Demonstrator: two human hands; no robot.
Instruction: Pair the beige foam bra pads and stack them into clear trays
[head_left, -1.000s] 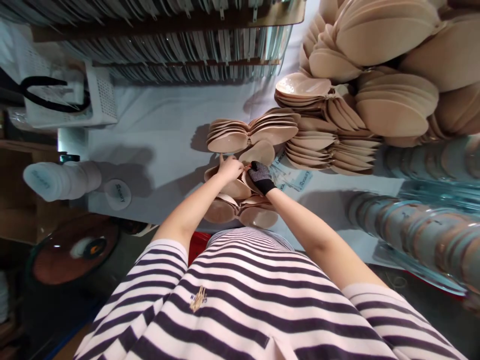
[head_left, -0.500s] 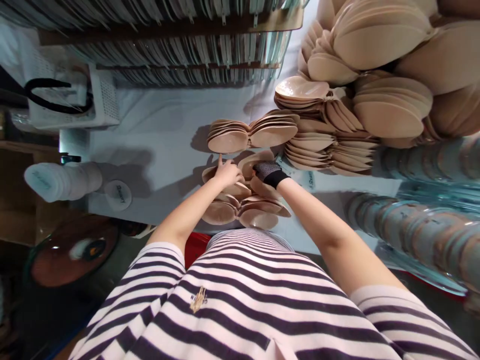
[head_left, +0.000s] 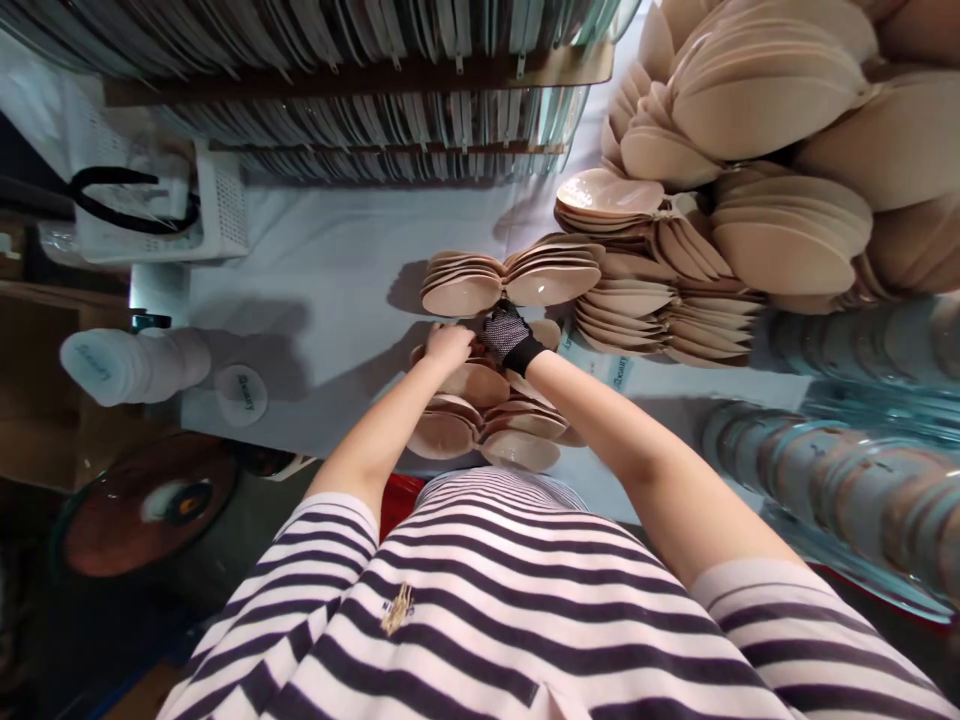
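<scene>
A near stack of beige moulded cup pairs (head_left: 487,425) lies on the white table (head_left: 330,300) right in front of my striped shirt. My bare left hand (head_left: 448,343) and my right hand (head_left: 508,335), in a black mesh glove, meet close together over the far edge of the top cup pair (head_left: 474,382) and grip it at its middle. Just beyond my fingers sits a second stack of cup pairs (head_left: 514,280). My fingertips are partly hidden behind the cups.
Big piles of beige cups (head_left: 750,200) fill the right. Clear packed stacks (head_left: 862,470) lie at the lower right. A rack of clear packaging (head_left: 375,110) runs along the back. A white basket (head_left: 217,205), a roll of white pads (head_left: 127,362) and a fan (head_left: 150,500) are at left.
Both hands have drawn together and moved slightly away from me. The cup pair the right hand held up a second ago now lies flat on the near stack.
</scene>
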